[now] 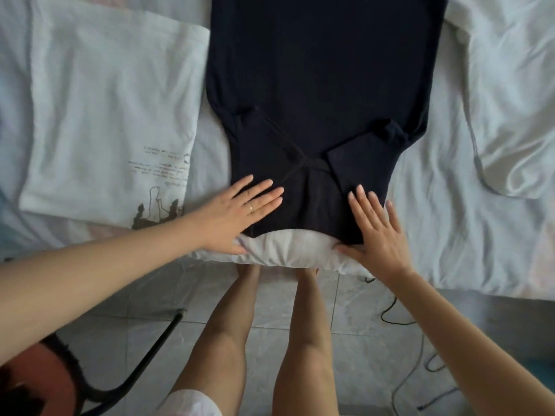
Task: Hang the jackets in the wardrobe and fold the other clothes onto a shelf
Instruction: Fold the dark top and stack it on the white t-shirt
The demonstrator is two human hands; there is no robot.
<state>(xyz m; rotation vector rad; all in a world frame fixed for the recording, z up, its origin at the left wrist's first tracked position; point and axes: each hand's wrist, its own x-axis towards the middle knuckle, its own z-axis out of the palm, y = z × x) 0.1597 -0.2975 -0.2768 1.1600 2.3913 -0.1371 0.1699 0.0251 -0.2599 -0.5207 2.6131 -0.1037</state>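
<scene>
A dark navy shirt lies flat on the white bed sheet, its sleeves folded in across the middle, its near edge at the bed's near side. Her left hand and right hand both press on that near edge, fingers straight and spread, gripping nothing. A white printed t-shirt lies flat just to the left
</scene>
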